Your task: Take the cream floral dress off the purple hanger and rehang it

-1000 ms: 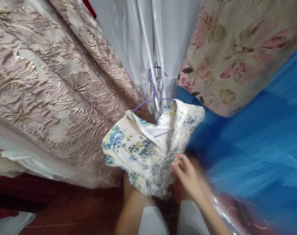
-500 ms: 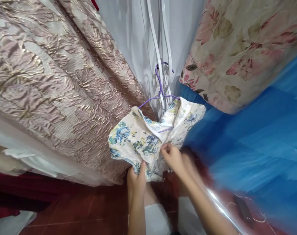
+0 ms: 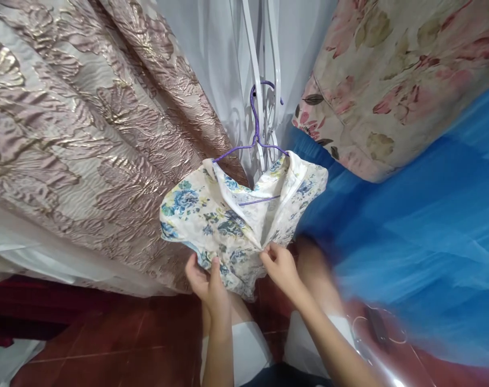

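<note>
A white blouse (image 3: 212,220) with blue and yellow flowers hangs on a purple hanger (image 3: 256,129). Its V-shaped neckline is spread, and the hanger's lower bar shows inside it. My right hand (image 3: 280,266) pinches the cloth at the bottom point of the neckline. At the blouse's lower left edge is my left hand (image 3: 208,285), its thumb lying over the front of the cloth and its fingers apart to the left of the edge. The hanger's hook is up by the white metal bars (image 3: 274,59).
A pinkish-gold patterned cloth (image 3: 119,118) hangs at left. To the right hang a floral cloth (image 3: 389,97) and a blue sheer fabric (image 3: 422,231). Below are my knees and a red tiled floor (image 3: 107,344), with a dark device and cable (image 3: 377,325) at lower right.
The blouse and hanger have shifted slightly left and up in view. My left hand's fingers have spread away from the blouse edge. My right hand still pinches the neckline, which gapes wider.
</note>
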The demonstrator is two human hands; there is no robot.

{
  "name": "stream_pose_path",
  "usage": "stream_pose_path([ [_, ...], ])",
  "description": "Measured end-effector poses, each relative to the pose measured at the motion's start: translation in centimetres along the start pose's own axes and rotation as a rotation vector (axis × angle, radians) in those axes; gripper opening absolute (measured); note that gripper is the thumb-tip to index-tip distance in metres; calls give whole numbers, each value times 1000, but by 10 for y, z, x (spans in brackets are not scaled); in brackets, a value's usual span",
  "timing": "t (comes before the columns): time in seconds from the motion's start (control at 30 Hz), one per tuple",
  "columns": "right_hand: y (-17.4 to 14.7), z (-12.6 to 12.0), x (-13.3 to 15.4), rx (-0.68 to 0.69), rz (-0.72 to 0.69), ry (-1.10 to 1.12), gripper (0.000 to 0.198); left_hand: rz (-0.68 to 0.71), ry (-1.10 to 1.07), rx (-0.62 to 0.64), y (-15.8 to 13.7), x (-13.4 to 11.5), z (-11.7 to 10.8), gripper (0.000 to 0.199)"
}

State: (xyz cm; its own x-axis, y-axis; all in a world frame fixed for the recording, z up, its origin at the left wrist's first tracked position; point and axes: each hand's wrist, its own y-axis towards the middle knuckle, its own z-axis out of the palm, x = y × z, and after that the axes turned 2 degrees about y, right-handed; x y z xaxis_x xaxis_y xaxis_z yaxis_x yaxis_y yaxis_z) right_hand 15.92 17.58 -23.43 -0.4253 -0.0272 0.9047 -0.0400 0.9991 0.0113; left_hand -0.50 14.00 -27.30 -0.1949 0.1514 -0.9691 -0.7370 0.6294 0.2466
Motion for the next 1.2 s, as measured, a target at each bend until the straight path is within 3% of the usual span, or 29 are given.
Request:
stream_pose_path([
  [0.07,-6,-5,-4,-8,5,41,16,100,26,-144,-1,-7,5,54],
  [0.13,-10,-10,-5,-21,14,58,15,184,79,-169,-6,-12,12,47],
  [0.2,-12,-14,-5,-20,31,68,14,200,113,54,-16,-17,22,28],
  [0.27,-14,-17,-4,-12,57,96,16,170,121,428,-26,-21,33,15],
  [0.33,-17,-21,-3,-16,84,139,19,135,108,694,-36,-25,43,19],
  [0.37,-18,-23,-2,-23,94,166,20,125,99,742,-41,-26,47,23],
  [0.57,-31,-26,1,-23,103,377,34,175,97,730,-53,-33,58,8],
  [0.77,-28,-22,13,-19,103,501,38,228,97,717,-52,-34,52,8],
  [0.97,10,-35,66,-96,22,597,27,286,87,762,-49,-29,35,11],
  [1.2,57,-48,126,-87,-163,706,28,286,162,795,-47,-26,20,9],
])
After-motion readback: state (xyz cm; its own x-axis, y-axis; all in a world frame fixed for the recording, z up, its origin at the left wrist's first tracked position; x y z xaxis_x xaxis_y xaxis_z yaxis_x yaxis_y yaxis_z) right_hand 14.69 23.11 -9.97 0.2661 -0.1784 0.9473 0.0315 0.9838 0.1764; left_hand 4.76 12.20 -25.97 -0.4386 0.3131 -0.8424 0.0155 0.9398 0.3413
